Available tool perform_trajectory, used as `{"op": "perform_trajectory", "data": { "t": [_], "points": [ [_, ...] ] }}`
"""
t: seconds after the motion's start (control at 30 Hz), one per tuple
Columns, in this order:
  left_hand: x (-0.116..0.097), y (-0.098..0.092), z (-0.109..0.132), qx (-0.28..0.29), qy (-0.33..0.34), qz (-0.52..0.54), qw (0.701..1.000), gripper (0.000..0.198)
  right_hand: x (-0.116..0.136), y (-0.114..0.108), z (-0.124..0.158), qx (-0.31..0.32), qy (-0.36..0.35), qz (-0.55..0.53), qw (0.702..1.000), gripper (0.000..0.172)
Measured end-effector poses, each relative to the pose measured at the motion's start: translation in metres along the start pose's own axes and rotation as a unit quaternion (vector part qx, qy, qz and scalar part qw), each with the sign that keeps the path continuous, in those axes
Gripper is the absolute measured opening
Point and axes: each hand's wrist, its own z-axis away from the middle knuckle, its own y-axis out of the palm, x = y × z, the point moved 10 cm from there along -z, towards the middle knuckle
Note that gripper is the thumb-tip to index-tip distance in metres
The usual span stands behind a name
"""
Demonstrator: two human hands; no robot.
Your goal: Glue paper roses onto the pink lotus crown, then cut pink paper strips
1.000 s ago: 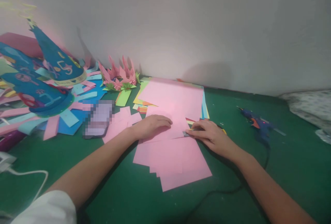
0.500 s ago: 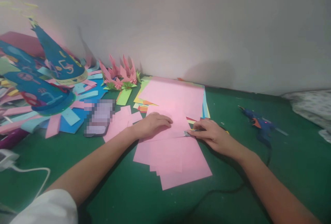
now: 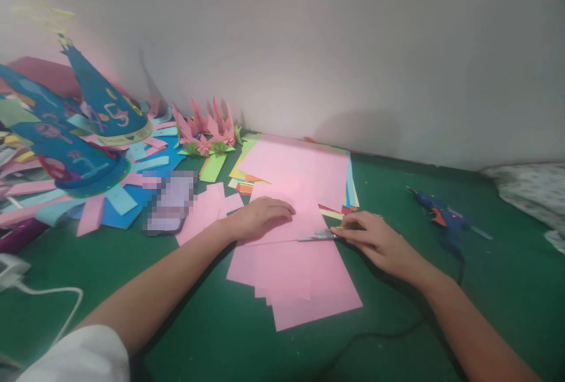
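My left hand (image 3: 263, 217) lies flat with its fingers stretched out on a pink sheet of paper (image 3: 305, 198). In my right hand (image 3: 373, 242) is a utility knife (image 3: 318, 235), pinched between thumb and fingers. Its silver blade points left along the near edge of that sheet, and a bit of yellow handle shows at my fingertips. More pink paper (image 3: 315, 308) fans out underneath, toward me. Whether the blade touches the paper I cannot tell.
Behind the hands lies a stack of coloured paper (image 3: 295, 164). Left are a phone (image 3: 171, 202), a pink paper crown (image 3: 207, 135) and decorated blue cone hats (image 3: 103, 96). A blue glue gun (image 3: 450, 220) with a dark cable rests on the green table (image 3: 207, 329) at right.
My right hand has shifted slightly right and toward me, and more of the knife's blade now shows. My left hand stays on the pink sheet.
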Motion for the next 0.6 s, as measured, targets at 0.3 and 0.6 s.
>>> {"op": "perform_trajectory", "data": {
  "t": [0.3,0.6],
  "points": [
    [0.002,0.002,-0.002,0.017,-0.026,0.003,1.000,0.019,0.020,0.004,-0.018,-0.028,-0.011,-0.008,1.000,0.032],
    [0.000,0.001,-0.002,0.011,-0.014,0.007,1.000,0.019,0.044,0.009,-0.029,-0.023,-0.051,-0.014,0.998,0.025]
  ]
}}
